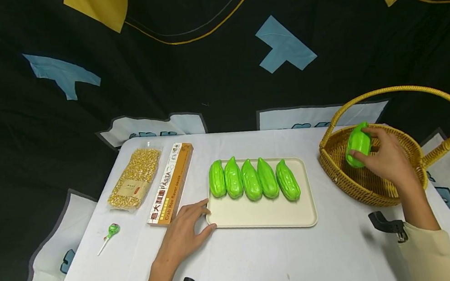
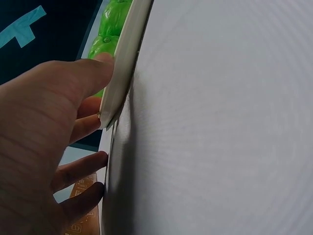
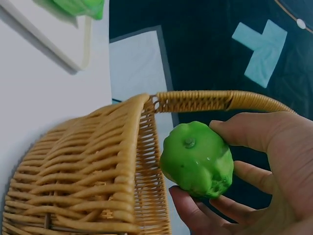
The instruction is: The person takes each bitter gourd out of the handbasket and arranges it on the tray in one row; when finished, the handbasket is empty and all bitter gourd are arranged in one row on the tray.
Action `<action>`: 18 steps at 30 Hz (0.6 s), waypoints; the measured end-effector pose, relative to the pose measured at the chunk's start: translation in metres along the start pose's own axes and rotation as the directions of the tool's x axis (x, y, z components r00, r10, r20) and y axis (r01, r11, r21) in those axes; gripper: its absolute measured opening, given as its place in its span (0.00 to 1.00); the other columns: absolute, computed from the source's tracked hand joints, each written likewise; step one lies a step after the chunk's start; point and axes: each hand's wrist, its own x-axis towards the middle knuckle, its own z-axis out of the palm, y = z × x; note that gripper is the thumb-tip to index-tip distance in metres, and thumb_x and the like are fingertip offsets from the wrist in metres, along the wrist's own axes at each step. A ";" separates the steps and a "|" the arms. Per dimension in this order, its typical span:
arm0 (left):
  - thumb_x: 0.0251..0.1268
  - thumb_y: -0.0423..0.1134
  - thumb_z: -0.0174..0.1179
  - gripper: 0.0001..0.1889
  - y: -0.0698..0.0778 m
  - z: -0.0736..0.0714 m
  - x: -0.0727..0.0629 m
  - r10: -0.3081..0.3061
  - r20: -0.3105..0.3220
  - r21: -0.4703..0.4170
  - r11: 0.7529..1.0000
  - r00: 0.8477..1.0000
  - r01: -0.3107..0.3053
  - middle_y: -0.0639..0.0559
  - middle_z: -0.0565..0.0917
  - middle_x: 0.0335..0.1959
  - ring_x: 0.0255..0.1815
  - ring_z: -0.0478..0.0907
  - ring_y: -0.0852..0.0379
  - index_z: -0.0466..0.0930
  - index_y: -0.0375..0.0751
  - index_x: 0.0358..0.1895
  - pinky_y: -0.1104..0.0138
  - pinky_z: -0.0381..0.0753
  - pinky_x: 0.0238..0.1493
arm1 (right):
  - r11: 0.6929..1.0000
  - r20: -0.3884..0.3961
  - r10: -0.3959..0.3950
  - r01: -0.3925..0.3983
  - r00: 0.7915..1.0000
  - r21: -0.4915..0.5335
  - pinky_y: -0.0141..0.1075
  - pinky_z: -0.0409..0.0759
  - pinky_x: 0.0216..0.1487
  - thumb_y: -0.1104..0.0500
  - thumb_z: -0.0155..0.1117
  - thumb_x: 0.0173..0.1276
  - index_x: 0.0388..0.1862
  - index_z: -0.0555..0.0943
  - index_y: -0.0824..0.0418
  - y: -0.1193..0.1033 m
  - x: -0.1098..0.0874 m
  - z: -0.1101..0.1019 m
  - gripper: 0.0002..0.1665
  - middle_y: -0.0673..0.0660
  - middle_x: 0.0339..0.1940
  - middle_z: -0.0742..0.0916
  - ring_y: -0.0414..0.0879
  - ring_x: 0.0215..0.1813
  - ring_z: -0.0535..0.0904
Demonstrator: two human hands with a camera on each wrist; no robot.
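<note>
In the head view, my right hand [image 1: 386, 156] holds a glossy, ribbed green bitter melon [image 1: 359, 145] over the mouth of a wicker basket [image 1: 342, 185]. The right wrist view shows the melon's lobed end [image 3: 198, 159] between thumb and fingers, just beside the basket's woven rim [image 3: 129, 161]. My left hand [image 1: 183, 231] grips the near left corner of a cream rectangular tray [image 1: 258, 217]. Its thumb lies on the tray's rim [image 2: 122, 63], with two fingers round the corner in the left wrist view. Several more bitter melons [image 1: 251, 181] lie in a row along the tray's far side.
Left of the tray lie an orange-and-white pasta box [image 1: 170, 185], a bag of yellow corn kernels [image 1: 136, 177] and a green-wrapped lollipop [image 1: 109, 237]. The basket's tall handle [image 1: 392, 90] arches above the right hand. Behind the white table [image 1: 254, 265] hangs a dark patterned cloth [image 1: 202, 79].
</note>
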 end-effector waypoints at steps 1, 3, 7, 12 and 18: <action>0.63 0.52 0.80 0.19 0.000 0.000 0.000 0.001 0.000 0.000 1.000 1.000 -0.001 0.52 0.82 0.73 0.69 0.79 0.47 0.87 0.49 0.52 0.52 0.81 0.72 | 1.000 -0.003 -0.003 0.003 1.000 0.000 0.63 0.83 0.49 0.53 0.72 0.75 0.83 0.59 0.72 -0.002 -0.001 0.000 0.49 0.84 0.72 0.66 0.76 0.60 0.71; 0.63 0.51 0.80 0.19 0.000 0.000 0.000 0.002 -0.001 -0.001 1.000 1.000 -0.002 0.52 0.82 0.73 0.69 0.80 0.47 0.87 0.48 0.52 0.52 0.81 0.72 | 1.000 -0.007 -0.006 0.006 1.000 -0.001 0.63 0.84 0.48 0.53 0.72 0.75 0.83 0.59 0.71 -0.004 -0.003 -0.001 0.49 0.84 0.73 0.66 0.77 0.60 0.71; 0.63 0.51 0.80 0.19 0.000 0.001 0.000 0.005 -0.003 -0.001 1.000 1.000 -0.005 0.52 0.82 0.72 0.69 0.80 0.47 0.87 0.48 0.52 0.52 0.81 0.72 | 1.000 -0.015 -0.014 0.014 1.000 0.000 0.66 0.83 0.50 0.53 0.73 0.75 0.83 0.60 0.70 -0.009 -0.007 -0.002 0.48 0.83 0.73 0.66 0.77 0.61 0.71; 0.63 0.51 0.80 0.19 0.000 0.000 -0.001 0.008 -0.007 -0.003 1.000 1.000 -0.008 0.52 0.82 0.73 0.69 0.80 0.47 0.87 0.48 0.51 0.52 0.81 0.71 | 1.000 -0.030 -0.023 0.024 0.999 0.009 0.68 0.81 0.51 0.53 0.73 0.75 0.83 0.62 0.69 -0.014 -0.013 -0.001 0.47 0.82 0.73 0.68 0.76 0.62 0.70; 0.63 0.51 0.80 0.19 0.000 0.000 0.000 0.010 -0.006 -0.010 1.000 1.000 -0.010 0.51 0.82 0.73 0.69 0.80 0.47 0.87 0.47 0.52 0.51 0.81 0.72 | 0.999 -0.027 -0.037 0.038 0.999 0.032 0.73 0.79 0.55 0.51 0.73 0.75 0.83 0.64 0.67 -0.017 -0.021 0.000 0.47 0.81 0.75 0.68 0.78 0.65 0.70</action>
